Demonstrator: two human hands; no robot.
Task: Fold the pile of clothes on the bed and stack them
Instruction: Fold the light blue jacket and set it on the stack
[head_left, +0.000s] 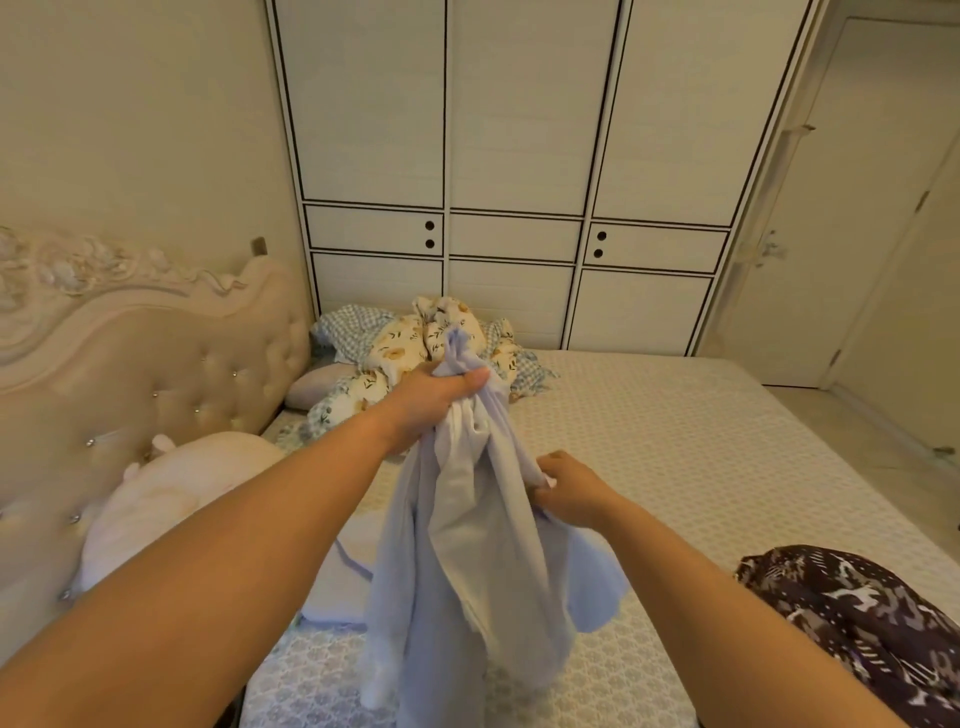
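While the left hand grips the bunched garment aloft, the right hand, pinching its edge, should find corners before spreading it across the bed.

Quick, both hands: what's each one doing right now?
Left hand: closed, gripping the bunched top of the pale blue garment, holding it up.
Right hand: closed, fingers pinching the same garment's edge lower down.

Both bare arms reach forward, the left raised higher than the right. The left hand grips a bunched pale blue garment, thumb across its top, while the right hand pinches its side lower down.
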